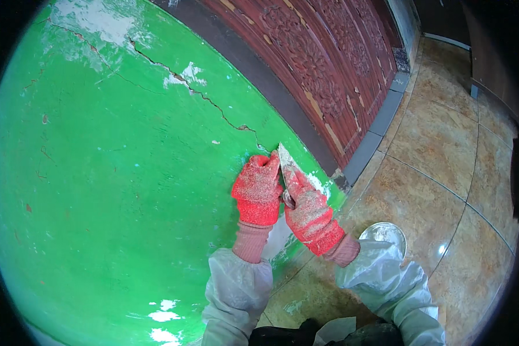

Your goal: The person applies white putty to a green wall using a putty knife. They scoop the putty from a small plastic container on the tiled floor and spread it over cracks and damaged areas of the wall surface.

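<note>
On the green wall [127, 173], my left hand [256, 187], in a dusty red glove, is closed beside the putty knife, its fingertips near the blade. Whether it holds anything is hidden. My right hand [308, 216], gloved alike, grips the putty knife [284, 154], whose white-smeared blade points up at the lower end of a jagged crack [202, 99]. White patches of filler [104, 20] mark the wall around the crack's upper part and near the knife.
A carved reddish wooden door [311, 63] with peeling spots sits in a dark frame [254, 75]. Beige floor tiles [427, 155] run along the right. A round metal container [380, 230] rests behind my right forearm. A dark wooden panel [496, 69] stands at upper right.
</note>
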`<move>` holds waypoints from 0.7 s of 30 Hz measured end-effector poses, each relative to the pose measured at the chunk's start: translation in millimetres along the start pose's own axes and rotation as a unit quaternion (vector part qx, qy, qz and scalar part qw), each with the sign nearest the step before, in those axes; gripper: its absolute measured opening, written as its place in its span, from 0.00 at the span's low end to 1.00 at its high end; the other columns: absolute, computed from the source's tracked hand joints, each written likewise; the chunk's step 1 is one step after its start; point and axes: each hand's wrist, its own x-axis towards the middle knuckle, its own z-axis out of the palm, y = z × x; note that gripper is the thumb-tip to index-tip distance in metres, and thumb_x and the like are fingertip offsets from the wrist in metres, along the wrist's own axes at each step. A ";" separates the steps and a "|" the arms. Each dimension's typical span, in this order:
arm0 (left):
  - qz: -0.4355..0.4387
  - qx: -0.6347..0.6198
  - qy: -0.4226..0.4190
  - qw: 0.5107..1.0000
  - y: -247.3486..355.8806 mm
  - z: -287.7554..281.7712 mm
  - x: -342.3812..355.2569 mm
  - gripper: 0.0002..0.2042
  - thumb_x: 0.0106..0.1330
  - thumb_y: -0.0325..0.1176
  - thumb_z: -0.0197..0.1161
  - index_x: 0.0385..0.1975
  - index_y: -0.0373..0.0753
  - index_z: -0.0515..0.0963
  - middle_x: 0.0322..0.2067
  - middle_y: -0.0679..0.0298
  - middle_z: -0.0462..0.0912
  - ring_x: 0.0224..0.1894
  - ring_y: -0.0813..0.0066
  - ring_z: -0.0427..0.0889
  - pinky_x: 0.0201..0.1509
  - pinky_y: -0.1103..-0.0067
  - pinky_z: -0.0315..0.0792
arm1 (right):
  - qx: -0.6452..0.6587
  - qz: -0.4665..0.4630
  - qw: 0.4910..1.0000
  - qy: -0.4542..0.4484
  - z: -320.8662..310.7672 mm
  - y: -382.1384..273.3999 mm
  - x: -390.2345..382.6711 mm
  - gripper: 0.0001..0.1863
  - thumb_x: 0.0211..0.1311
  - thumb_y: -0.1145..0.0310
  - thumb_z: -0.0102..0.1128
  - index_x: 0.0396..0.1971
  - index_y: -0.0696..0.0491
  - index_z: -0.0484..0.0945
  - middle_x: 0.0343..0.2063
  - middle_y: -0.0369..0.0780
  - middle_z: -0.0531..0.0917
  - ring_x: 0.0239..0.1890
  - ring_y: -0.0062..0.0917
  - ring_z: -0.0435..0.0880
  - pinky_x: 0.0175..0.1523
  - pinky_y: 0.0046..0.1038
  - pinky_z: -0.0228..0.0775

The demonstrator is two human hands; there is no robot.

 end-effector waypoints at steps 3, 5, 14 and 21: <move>-0.014 -0.061 0.025 0.998 2.0 1.9 -0.2 0.17 0.51 0.30 0.62 0.44 0.46 0.77 0.35 0.63 0.76 0.36 0.62 0.77 0.36 0.69 0.72 | 0.040 -0.024 0.999 0.024 4.1 10.1 -4.3 0.32 0.51 0.74 0.55 0.60 0.55 0.63 0.56 0.52 0.69 0.56 0.49 0.70 0.59 0.42 0.63; -0.036 -0.084 0.042 0.995 4.7 1.4 -0.5 0.14 0.52 0.30 0.61 0.41 0.46 0.78 0.33 0.62 0.76 0.35 0.62 0.77 0.35 0.69 0.71 | 0.008 -0.033 0.999 0.028 8.0 15.6 -6.9 0.33 0.49 0.75 0.55 0.60 0.54 0.64 0.57 0.52 0.68 0.57 0.49 0.69 0.59 0.43 0.62; -0.046 -0.060 0.037 0.996 6.9 -2.1 0.2 0.11 0.53 0.31 0.60 0.38 0.47 0.78 0.32 0.62 0.75 0.35 0.63 0.77 0.34 0.69 0.71 | 0.004 -0.062 0.996 0.071 23.0 17.2 -4.7 0.34 0.46 0.81 0.54 0.59 0.53 0.66 0.59 0.51 0.66 0.59 0.49 0.67 0.60 0.41 0.62; -0.030 -0.050 0.016 0.998 7.5 -4.9 1.0 0.11 0.53 0.33 0.61 0.38 0.48 0.78 0.32 0.63 0.75 0.34 0.63 0.77 0.34 0.69 0.71 | -0.024 -0.053 0.992 0.116 18.2 10.6 -1.8 0.34 0.45 0.85 0.50 0.59 0.53 0.66 0.59 0.52 0.66 0.60 0.49 0.67 0.60 0.36 0.63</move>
